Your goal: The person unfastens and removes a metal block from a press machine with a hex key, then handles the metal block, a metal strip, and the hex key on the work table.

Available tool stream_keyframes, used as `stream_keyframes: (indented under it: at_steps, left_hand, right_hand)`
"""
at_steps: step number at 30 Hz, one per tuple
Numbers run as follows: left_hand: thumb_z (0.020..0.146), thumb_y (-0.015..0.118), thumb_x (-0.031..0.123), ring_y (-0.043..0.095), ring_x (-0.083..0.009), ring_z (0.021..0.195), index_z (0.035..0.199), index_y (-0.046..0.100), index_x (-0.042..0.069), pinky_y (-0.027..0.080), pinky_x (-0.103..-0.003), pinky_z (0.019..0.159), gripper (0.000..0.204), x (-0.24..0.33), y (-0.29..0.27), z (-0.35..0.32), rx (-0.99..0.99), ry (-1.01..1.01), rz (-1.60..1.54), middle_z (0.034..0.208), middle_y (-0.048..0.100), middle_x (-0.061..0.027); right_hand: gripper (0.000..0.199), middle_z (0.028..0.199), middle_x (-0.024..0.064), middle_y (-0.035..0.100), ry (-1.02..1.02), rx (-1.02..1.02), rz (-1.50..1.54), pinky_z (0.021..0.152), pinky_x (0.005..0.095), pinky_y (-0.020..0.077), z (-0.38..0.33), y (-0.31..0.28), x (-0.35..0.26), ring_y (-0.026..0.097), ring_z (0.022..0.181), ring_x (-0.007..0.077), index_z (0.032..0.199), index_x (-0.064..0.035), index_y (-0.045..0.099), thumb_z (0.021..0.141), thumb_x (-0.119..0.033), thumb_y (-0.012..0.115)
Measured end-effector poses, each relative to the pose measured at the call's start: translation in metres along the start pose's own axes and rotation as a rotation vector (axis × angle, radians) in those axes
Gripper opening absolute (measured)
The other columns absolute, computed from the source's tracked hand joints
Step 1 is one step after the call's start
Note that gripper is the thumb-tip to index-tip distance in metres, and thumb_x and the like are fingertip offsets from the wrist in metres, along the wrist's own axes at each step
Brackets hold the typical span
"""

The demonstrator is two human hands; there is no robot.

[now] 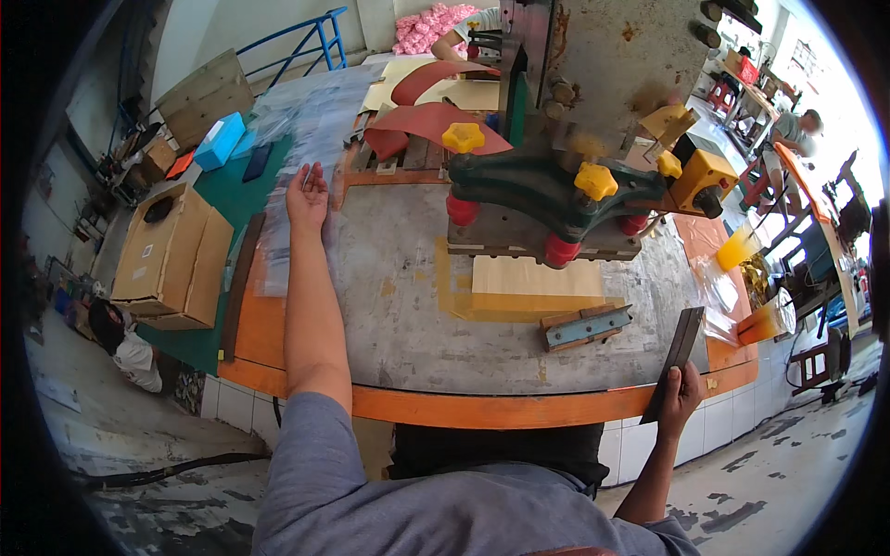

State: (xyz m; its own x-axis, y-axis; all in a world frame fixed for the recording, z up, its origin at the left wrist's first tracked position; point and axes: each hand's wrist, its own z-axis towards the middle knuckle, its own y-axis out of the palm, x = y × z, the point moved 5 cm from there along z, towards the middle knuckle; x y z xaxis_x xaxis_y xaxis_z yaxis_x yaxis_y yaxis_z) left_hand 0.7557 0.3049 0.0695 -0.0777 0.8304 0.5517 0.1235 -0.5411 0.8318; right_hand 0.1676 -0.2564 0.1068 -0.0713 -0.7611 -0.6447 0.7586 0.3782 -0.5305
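Note:
My left hand [308, 196] reaches out at the left side of the bench, palm turned up and fingers parted, with nothing seen in it. It is over a stretch of clear plastic bags or sheets [320, 116]. Low on the right, the fingers of my right hand [684, 394] are closed round a long dark flat strip [679, 357], held tilted at the bench edge. A press head with a dark green frame [528, 190], yellow star knobs and red feet stands over the grey metal plate [399, 343]. Under it lies a pale rectangular sheet [533, 276] bordered with tape.
A small blue-grey block [587, 326] rests on the plate. Two drink cups, one yellow [734, 248] and one orange [768, 320], stand at the right edge. Cardboard boxes [167, 259] and a blue tissue pack [220, 141] are left. Another person's arm [448, 46] shows behind the press.

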Motion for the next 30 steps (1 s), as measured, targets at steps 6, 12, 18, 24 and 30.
stream_keyframes:
  at_steps: [6, 12, 18, 24, 30]
  left_hand:
    - [0.100, 0.063, 0.023, 0.063, -0.0193, 0.077, 0.089, 0.062, 0.008, 0.050, -0.031, 0.068, 0.019, 0.009, -0.009, 0.001, -0.115, 0.013, -0.084, 0.090, 0.068, -0.0078]
    - [0.099, 0.064, 0.024, 0.059, -0.0181, 0.072, 0.076, 0.055, 0.011, 0.049, -0.032, 0.066, 0.027, 0.001, -0.001, -0.004, -0.124, -0.012, -0.116, 0.083, 0.065, -0.0082]
    - [0.099, 0.063, 0.021, 0.059, -0.0185, 0.071, 0.077, 0.055, 0.011, 0.049, -0.032, 0.066, 0.025, 0.005, -0.005, -0.003, -0.050, 0.021, -0.055, 0.082, 0.065, -0.0084]
    - [0.100, 0.062, 0.021, 0.057, -0.0201, 0.071, 0.076, 0.053, 0.009, 0.048, -0.032, 0.065, 0.028, 0.000, -0.002, -0.006, -0.045, 0.016, -0.031, 0.081, 0.061, -0.0091]
    - [0.099, 0.064, 0.024, 0.057, -0.0179, 0.069, 0.078, 0.053, 0.011, 0.047, -0.031, 0.063, 0.027, 0.001, 0.000, -0.008, -0.112, 0.041, 0.002, 0.081, 0.064, -0.0081]
  right_hand:
    - [0.038, 0.070, 0.0026, 0.039, 0.002, -0.020, 0.020, 0.059, 0.0317, 0.0302, 0.001, 0.001, -0.005, 0.038, 0.066, 0.0138, 0.082, -0.0005, 0.050, 0.105, -0.030, 0.054]
    - [0.041, 0.069, 0.0036, 0.037, -0.005, -0.003, 0.010, 0.057, 0.0323, 0.0286, 0.002, 0.001, -0.008, 0.037, 0.064, 0.0139, 0.079, -0.0014, 0.046, 0.105, -0.031, 0.054]
    - [0.038, 0.069, 0.0050, 0.035, 0.011, -0.024, 0.061, 0.058, 0.0321, 0.0278, 0.003, 0.002, -0.009, 0.037, 0.065, 0.0158, 0.077, -0.0009, 0.043, 0.103, -0.024, 0.059]
    - [0.041, 0.067, 0.0053, 0.034, -0.012, 0.002, 0.062, 0.058, 0.0341, 0.0267, 0.005, 0.000, -0.017, 0.036, 0.063, 0.0160, 0.076, -0.0023, 0.041, 0.105, -0.028, 0.056]
    - [0.039, 0.068, 0.0057, 0.039, -0.007, -0.009, 0.057, 0.058, 0.0331, 0.0301, 0.003, 0.000, -0.011, 0.040, 0.064, 0.0171, 0.076, -0.0007, 0.045, 0.102, -0.026, 0.059]
